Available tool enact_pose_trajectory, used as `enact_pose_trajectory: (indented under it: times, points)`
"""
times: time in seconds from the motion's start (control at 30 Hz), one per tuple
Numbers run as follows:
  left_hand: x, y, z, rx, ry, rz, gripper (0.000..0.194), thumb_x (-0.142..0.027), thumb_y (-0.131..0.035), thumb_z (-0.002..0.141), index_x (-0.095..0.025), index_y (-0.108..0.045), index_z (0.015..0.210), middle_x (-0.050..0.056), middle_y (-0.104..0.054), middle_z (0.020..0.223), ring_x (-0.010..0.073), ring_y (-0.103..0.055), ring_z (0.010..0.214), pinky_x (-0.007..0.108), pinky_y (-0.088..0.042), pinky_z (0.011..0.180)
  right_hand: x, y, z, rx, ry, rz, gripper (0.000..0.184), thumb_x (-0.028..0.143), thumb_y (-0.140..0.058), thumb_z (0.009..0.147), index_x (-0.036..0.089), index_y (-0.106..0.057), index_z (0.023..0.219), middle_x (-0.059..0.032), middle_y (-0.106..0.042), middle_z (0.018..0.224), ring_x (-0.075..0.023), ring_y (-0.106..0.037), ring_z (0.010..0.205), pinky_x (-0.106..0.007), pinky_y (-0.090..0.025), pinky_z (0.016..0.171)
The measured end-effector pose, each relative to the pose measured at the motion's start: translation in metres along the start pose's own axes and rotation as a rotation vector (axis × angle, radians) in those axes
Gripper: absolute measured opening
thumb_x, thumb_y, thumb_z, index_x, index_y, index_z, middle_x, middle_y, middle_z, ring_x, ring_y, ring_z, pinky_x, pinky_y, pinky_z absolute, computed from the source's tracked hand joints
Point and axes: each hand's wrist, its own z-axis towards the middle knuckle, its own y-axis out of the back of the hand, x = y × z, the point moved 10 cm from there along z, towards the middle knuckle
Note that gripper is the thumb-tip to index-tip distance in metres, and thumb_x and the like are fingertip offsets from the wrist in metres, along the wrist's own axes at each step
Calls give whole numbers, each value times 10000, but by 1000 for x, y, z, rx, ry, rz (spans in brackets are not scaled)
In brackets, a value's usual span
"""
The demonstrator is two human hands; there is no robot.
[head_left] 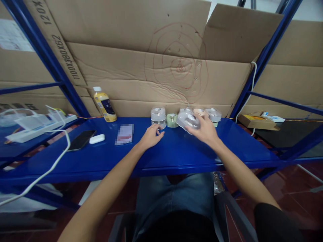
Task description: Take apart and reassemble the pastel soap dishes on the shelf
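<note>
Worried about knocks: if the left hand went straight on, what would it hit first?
Probably the stacked round containers just ahead of the left hand, though depth is hard to judge from this view.

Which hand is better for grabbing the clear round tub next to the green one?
Probably the left hand: it looks empty and sits beside the clear round plastic tub. The right hand grips a clear plastic container.

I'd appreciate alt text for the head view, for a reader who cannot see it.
A person's right hand holds a clear container over a blue shelf, beside similar containers; the left hand rests by a stacked pair. A yellow bottle stands nearby.
</note>
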Motion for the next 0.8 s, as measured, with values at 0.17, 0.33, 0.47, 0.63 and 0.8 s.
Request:
enact_pose_trajectory:
  times: [0.17,0.33,0.47,0.63,0.8]
  points:
    - [2,0,1,-24,1,2,103,-281,-648,901,-202,-624,962,7,-620,809,175,-612,679,327,-524,702,50,-50,84,-53,-130,-158,685,635,-649,901,112,-653,1344,-279,-625,1308,-435,-604,1212,-507,-483,990]
    - [3,2,1,-50,20,3,113,-280,-647,906,-199,-629,982,16,-630,827,180,-619,682,337,-534,723,73,-85,125,-29,-144,-267,687,548,-739,856,17,-668,1286,-347,-592,1338,-455,-568,1209,-500,-497,931]
    - [4,3,1,-65,40,14,104,-271,-650,901,-202,-634,978,24,-635,849,189,-641,713,344,-550,752,76,-103,130,-27,-147,-277,685,544,-718,870,0,-667,1284,-357,-598,1310,-465,-568,1175,-508,-518,867]
    - [4,7,1,-96,94,59,110,-256,-638,901,-208,-629,999,63,-667,983,219,-684,835,364,-570,834,72,-121,126,6,-181,-230,721,563,-569,959,-48,-614,1340,-397,-538,1366,-482,-542,1208,-547,-508,888]
    - [24,45,12,-323,373,294,460,-391,-707,883,-154,-573,1254,193,-600,1296,368,-606,1247,492,-496,1075,79,-101,117,-38,-122,-183,689,566,-381,1038,-15,-633,1309,-360,-559,1353,-467,-507,1258,-568,-472,972]
